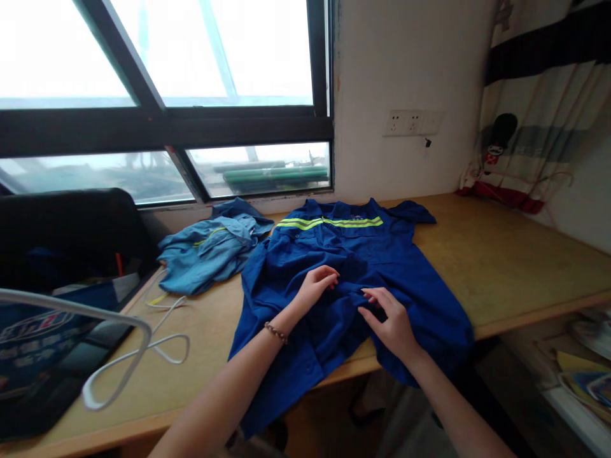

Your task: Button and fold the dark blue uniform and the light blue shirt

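Note:
A dark blue work shirt [401, 280] with a yellow-and-silver reflective stripe across its chest lies spread on the desk, collar towards the wall. Its front hem hangs over the near edge and its button front is parted low down. My left hand [316, 284], a beaded bracelet at its wrist, is over the shirt's middle with fingers loosely curled and nothing visible in them. To its right, my right hand [392, 321] is at the button front, thumb apart from the fingers, and no cloth shows between them.
A crumpled light blue garment [210, 248] lies left of the shirt. White cable [138, 356] loops over the desk [506, 261] at left, near a black bag-like object [62, 235]. Wall sockets [405, 123] and a curtain [534, 127] are at the right, the window at the left.

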A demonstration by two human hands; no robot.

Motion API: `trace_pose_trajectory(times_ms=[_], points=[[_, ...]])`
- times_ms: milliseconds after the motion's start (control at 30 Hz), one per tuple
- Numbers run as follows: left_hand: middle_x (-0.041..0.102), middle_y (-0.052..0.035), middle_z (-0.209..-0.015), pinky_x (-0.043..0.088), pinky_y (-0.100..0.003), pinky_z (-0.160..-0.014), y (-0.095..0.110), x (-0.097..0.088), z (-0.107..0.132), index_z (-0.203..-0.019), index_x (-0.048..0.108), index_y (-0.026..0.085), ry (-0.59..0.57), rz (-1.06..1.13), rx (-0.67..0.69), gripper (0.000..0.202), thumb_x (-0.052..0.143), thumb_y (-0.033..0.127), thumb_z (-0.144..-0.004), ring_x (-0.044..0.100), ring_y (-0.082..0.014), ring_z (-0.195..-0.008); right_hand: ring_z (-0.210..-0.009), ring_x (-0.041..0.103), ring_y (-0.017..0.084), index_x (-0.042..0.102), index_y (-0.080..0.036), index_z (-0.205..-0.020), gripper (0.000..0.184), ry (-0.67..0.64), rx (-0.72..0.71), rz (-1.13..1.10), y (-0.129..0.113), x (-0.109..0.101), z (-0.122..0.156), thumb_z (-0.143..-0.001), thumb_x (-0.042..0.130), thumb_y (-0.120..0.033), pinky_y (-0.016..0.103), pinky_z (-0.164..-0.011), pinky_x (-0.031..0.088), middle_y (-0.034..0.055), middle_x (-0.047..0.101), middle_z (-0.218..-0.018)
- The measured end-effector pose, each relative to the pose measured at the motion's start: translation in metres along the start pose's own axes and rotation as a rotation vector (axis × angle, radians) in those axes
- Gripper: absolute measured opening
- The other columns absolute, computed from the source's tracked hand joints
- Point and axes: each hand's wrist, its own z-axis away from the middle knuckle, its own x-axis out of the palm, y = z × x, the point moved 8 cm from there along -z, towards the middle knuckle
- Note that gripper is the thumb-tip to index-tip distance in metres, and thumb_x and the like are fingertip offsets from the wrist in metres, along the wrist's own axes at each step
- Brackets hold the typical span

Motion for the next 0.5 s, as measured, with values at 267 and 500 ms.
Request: trace_pose_trajectory(times_ms=[267,500], points=[[0.035,-0.0199,-0.131,0.036,-0.044,-0.091,0.063,0.043,0.092,-0.129,0.03,0.012,-0.083,-0.83,0.155,0.073,0.057,0.044,-0.07,0.036,-0.0301,-0.118,-0.11,0.045,0.025,0.032,-0.021,-0.13,0.061,-0.15,-0.059,0.433,0.024,-0.03,0.089,-0.07,0.044,-0.013,0.041,-0.09,0.043,0.0062,0.047,-0.123],[0.028,-0.0122,-0.137,0.039,-0.042,-0.093,0.019,0.027,0.176,-0.136,0.017,0.021,0.119,-1.141,0.072,0.085,0.059,0.016,-0.062,0.034,-0.03,-0.121,-0.115,0.04,0.028,0.027,-0.026,-0.134,0.082,-0.263,-0.11,0.647,0.06,-0.055,0.115,-0.056,0.048,-0.01,0.041,-0.089,0.043,0.0017,0.042,-0.129]])
